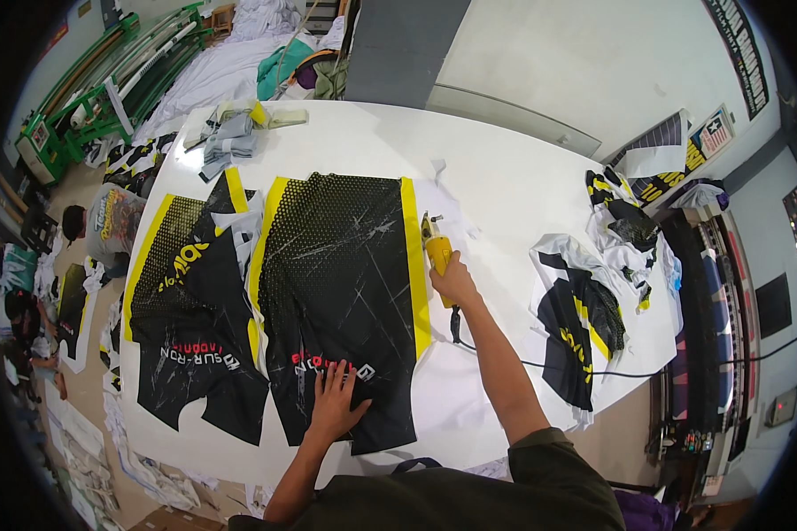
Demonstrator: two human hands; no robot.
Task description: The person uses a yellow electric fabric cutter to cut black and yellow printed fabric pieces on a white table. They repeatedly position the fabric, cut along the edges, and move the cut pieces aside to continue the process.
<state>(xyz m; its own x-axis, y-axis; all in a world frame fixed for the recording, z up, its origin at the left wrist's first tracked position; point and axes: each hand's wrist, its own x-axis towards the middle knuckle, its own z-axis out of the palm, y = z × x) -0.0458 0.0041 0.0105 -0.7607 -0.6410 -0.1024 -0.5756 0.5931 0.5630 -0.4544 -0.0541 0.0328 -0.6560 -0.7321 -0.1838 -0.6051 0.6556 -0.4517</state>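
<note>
My right hand (454,281) is closed around a yellow corded electric fabric cutter (437,251). The cutter's metal head stands just right of the upper yellow edge of a black printed fabric panel (336,265); whether its blade touches cloth cannot be made out. White cloth (452,354) extends beyond that edge. Lower on the panel, my left hand (333,407) lies flat with fingers spread, over its red and white lettering. To the left lies a second black panel (195,327) with yellow edging and a notched lower edge.
A white table (505,168) bears everything. Crumpled printed cloth (576,319) lies at its right, with grey and yellow scraps (230,137) at the far left corner. The cutter's black cord (629,374) runs off right. Another person (106,221) is beyond the left edge.
</note>
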